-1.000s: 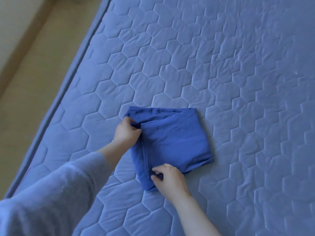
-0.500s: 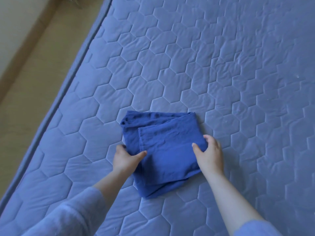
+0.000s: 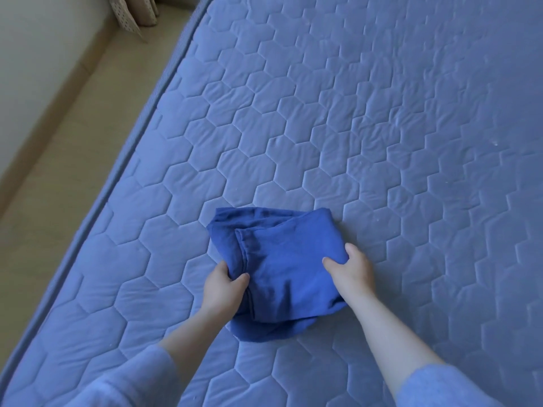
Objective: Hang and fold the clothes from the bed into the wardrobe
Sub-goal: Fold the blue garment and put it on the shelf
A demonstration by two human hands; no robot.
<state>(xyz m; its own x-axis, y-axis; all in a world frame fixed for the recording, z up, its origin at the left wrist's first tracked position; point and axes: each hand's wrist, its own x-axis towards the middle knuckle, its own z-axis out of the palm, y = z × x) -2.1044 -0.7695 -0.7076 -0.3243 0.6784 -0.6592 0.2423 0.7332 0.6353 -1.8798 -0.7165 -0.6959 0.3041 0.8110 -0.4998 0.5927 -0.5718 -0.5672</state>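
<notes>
A folded dark blue garment [image 3: 282,259] lies on the quilted blue bed [image 3: 382,127], near its front left part. My left hand [image 3: 221,287] grips the garment's left edge, thumb on top and fingers underneath. My right hand [image 3: 351,268] grips its right edge the same way. The cloth bunches a little between the two hands and its near edge sags toward me. No wardrobe is in view.
The bed's left edge [image 3: 141,124] runs diagonally, with beige floor [image 3: 67,142] beyond it. A pale wall [image 3: 35,54] and a dotted curtain hem [image 3: 129,16] stand at the top left. The rest of the quilt shows only hexagon stitching.
My right hand went from the garment's near edge to its right edge and closed on it. My left hand slid down the left edge. The cloth now bunches between both hands.
</notes>
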